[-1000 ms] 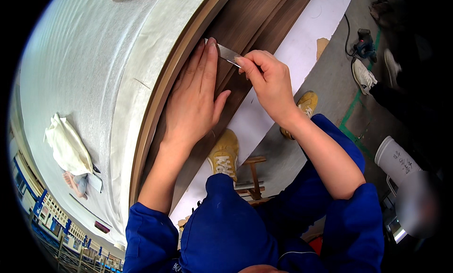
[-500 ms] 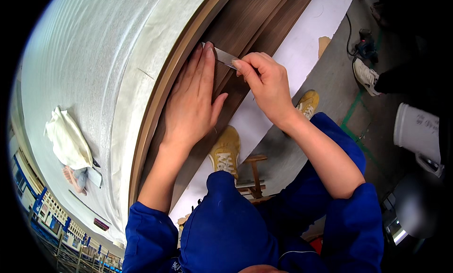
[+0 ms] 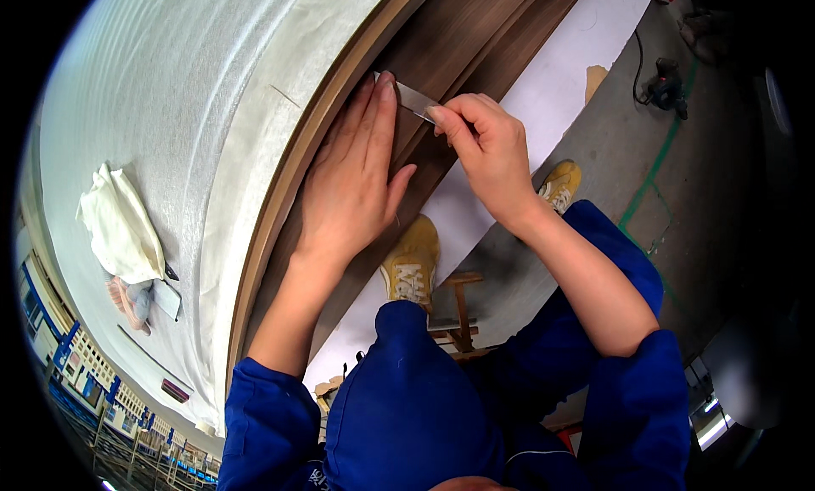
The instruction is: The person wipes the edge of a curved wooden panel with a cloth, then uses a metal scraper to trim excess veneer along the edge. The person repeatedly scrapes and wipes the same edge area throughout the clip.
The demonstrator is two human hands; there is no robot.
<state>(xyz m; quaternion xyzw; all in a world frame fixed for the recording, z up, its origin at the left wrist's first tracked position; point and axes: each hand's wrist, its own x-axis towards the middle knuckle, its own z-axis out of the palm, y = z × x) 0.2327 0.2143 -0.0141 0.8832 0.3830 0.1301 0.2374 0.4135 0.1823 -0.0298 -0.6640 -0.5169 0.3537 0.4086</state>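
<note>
A thin, flat metal blade (image 3: pixel 414 101) lies across the dark brown wood-grain panel (image 3: pixel 454 33). My right hand (image 3: pixel 488 151) pinches its near right end between thumb and fingers. My left hand (image 3: pixel 346 181) rests flat on the panel, fingers stretched together and thumb apart. Its fingertips lie by the blade's far left end, partly covering it. Beside that hand runs the panel's raised, curved brown edge (image 3: pixel 280 181). Whether the blade's edge touches the wood is too fine to tell.
White sheeting (image 3: pixel 170 92) covers the surface on the left, with a white cloth bundle (image 3: pixel 119 224) and gloves (image 3: pixel 127 304) on it. White board (image 3: pixel 552 75) borders the panel's right side. Below are my yellow shoes (image 3: pixel 412 258) and a wooden stand (image 3: pixel 461 313). A corded power tool (image 3: pixel 665 88) lies on the floor.
The whole view has shifted slightly. The other person's white shoe and the white bucket on the right no longer show. Both hands keep nearly the same pose at the blade.
</note>
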